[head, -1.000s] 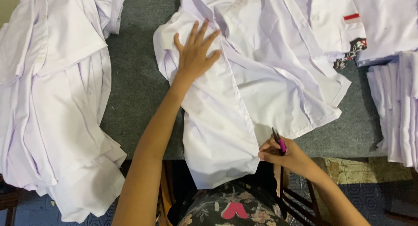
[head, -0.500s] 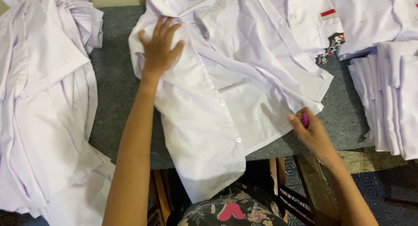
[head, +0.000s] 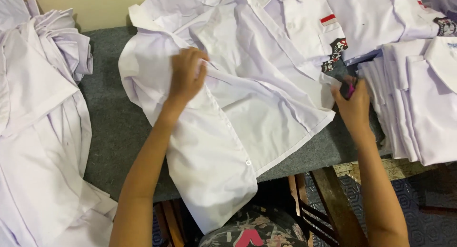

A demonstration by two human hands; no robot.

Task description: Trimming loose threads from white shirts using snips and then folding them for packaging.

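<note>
A white button-up shirt point(head: 247, 118) lies spread on a grey-covered table point(head: 114, 128), its lower part hanging over the front edge. My left hand point(head: 186, 75) rests on the shirt's front placket with fingers curled into the fabric. My right hand point(head: 352, 104) is at the shirt's right hem corner and holds a small pink tool point(head: 351, 90) between its fingers. A second white shirt point(head: 304, 28) with a red-and-white chest patch lies behind, partly under the first.
A heap of white shirts point(head: 38, 132) covers the table's left side and hangs off it. A neat stack of folded white shirts point(head: 419, 104) sits at the right. A wooden chair frame point(head: 323, 199) shows below the table edge.
My right hand rose from below the table edge to the shirt's right hem corner. My left hand went from lying flat to curling its fingers on the placket.
</note>
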